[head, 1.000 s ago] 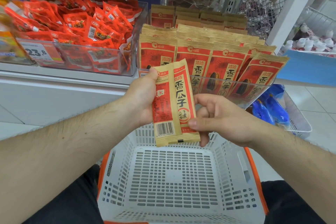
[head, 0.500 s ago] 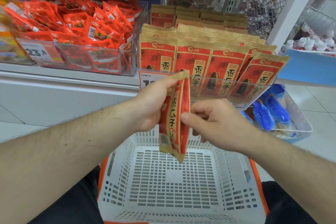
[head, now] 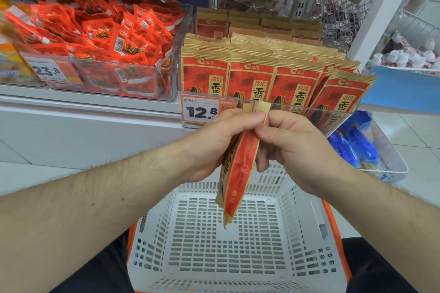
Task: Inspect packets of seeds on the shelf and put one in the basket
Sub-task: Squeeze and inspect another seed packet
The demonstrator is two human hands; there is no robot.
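the packet (head: 239,173) hangs edge-on between both hands, above the basket (head: 238,240) and in front of the shelf (head: 90,112). it is a long flat pouch, red on its face with tan kraft-paper seams at top and bottom, creased down its length (so its print is mostly unreadable from here). the left hand (head: 214,140) is closed on its upper part, thumb lying across the top seam, fingers hidden behind the pouch. the right hand (head: 285,140) pinches the same top edge between thumb and curled fingers, so both hands have hold of it. only a tan corner of the packet pokes up above the thumbs.

the basket is white perforated plastic with slotted walls and floor and an orange rim; its near edge is cut off by the frame, and nothing shows inside it.

behind the hands, more packets (head: 273,78) stand upright in rows in a clear tray, their lower halves hidden by the tray front and by the hands. a price tag (head: 200,112) reads 12.8, partly covered by the left hand. to the left a clear bin holds glossy red sachets (head: 107,43) heaped loosely, with a tag (head: 47,70) reading 23.8. a wire bin of blue bags (head: 357,147) sits low on the right, blurred.
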